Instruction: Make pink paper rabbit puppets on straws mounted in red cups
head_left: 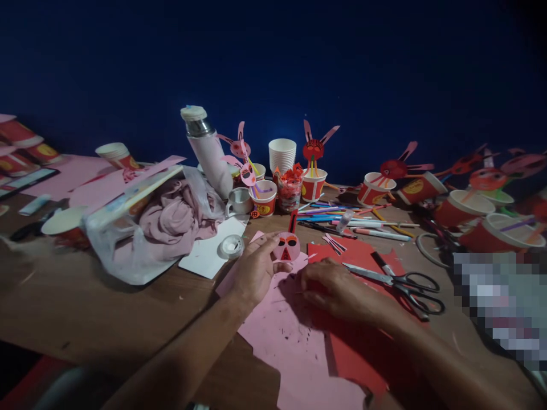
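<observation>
My left hand (255, 267) pinches a small pink paper face cut-out (286, 247) with red eyes between thumb and forefinger, holding it upright over a pink paper sheet (290, 336). A red strip sticks up behind the cut-out. My right hand (331, 286) rests knuckles up on the pink sheet and a red paper sheet (363, 353), fingers curled down; what is under them is hidden. Black-handled scissors (401, 283) lie just right of my right hand.
A tape roll (231, 246) and white card lie left of my hand. A plastic bag with pink cloth (171, 219), a white flask (209, 151), stacked white cups (282, 154), red paper cups with pink rabbit figures (314, 171) and loose pens (342, 219) crowd the wooden table.
</observation>
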`<state>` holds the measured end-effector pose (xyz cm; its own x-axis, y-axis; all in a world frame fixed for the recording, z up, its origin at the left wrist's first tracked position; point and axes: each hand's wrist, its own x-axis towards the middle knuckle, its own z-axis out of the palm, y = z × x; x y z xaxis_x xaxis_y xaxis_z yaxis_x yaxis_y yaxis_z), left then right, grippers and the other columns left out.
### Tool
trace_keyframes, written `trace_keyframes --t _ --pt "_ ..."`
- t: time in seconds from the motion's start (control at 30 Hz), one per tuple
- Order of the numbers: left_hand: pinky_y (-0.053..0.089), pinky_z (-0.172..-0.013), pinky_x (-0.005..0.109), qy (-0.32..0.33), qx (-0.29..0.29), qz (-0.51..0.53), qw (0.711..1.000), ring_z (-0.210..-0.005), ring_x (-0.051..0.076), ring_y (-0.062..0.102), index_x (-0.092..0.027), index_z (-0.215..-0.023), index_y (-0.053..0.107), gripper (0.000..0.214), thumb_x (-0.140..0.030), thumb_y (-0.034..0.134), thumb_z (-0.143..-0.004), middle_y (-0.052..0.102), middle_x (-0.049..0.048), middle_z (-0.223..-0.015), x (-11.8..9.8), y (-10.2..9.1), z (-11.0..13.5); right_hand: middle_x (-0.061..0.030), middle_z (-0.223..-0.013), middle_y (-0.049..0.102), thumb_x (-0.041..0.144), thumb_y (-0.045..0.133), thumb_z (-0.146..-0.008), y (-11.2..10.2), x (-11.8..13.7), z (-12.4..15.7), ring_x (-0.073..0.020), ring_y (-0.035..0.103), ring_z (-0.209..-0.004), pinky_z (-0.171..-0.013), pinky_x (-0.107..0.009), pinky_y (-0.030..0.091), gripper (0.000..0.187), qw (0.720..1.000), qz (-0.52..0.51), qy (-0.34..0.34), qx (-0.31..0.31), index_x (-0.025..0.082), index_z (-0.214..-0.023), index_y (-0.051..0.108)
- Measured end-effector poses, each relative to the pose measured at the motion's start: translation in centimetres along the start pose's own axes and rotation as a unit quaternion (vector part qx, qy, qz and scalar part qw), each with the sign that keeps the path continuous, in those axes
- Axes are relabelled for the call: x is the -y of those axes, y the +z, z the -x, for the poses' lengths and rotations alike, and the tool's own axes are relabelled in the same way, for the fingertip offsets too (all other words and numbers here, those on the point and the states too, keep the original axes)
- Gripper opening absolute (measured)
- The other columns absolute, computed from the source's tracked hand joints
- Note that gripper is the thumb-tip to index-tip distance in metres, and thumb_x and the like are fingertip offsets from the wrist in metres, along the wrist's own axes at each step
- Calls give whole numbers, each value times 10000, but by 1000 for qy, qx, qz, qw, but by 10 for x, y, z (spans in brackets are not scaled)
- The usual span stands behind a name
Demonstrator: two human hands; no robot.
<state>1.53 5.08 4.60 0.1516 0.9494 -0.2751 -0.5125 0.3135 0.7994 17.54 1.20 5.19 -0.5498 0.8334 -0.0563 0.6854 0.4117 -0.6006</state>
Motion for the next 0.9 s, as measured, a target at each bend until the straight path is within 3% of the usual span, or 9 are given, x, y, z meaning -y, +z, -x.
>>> trace_keyframes --t 0.13,0.3,0.4,0.57,0.8,0.9 --pt "437 -416 186 10 -12 10 1000 -622 101 529 -158 -729 602 45 -137 576 -698 567 -1 -798 -2 0 -1 10 -733 550 193 452 -807 -3 -16 1 -113 486 -676 -615 -222 367 77 986 -162 25 -35 177 -752 504" --pt "439 -421 183 7 3 10 1000 -637 108 543 -152 -705 593 15 -151 578 -708 582 11 -786 -3 0 0 18 -688 548 328 560 -747 -11 -44 -3 -103 485 -598 -569 -230 373 154 912 -379 100 -123 179 -753 520" --pt "447 -402 204 -26 36 -24 999 -580 117 545 -143 -729 603 55 -190 579 -711 590 15 -699 -1 1 2 38 -639 535 332 616 -687 -21 -55 -5 -89 473 -561 -565 -226 366 176 877 -425 128 -184 186 -719 523" --pt "453 -400 197 -90 97 -112 985 -489 89 531 -101 -732 624 123 -216 601 -696 608 21 -636 6 5 8 40 -602 535 363 615 -684 -26 -56 -9 -79 466 -552 -585 -227 367 201 871 -420 132 -216 175 -663 546" --pt "251 -274 140 -167 127 -240 948 -359 79 534 -115 -797 611 226 -322 584 -710 611 13 -551 19 10 19 21 -573 577 392 634 -656 -25 -44 -7 -95 507 -527 -537 -236 376 238 883 -415 138 -171 158 -635 599" --pt "252 -282 138 -176 137 -261 939 -356 69 537 -120 -789 622 223 -325 585 -708 614 10 -560 22 11 21 5 -581 601 383 646 -657 -27 -43 -6 -99 525 -547 -550 -235 384 241 895 -401 130 -143 148 -616 617"
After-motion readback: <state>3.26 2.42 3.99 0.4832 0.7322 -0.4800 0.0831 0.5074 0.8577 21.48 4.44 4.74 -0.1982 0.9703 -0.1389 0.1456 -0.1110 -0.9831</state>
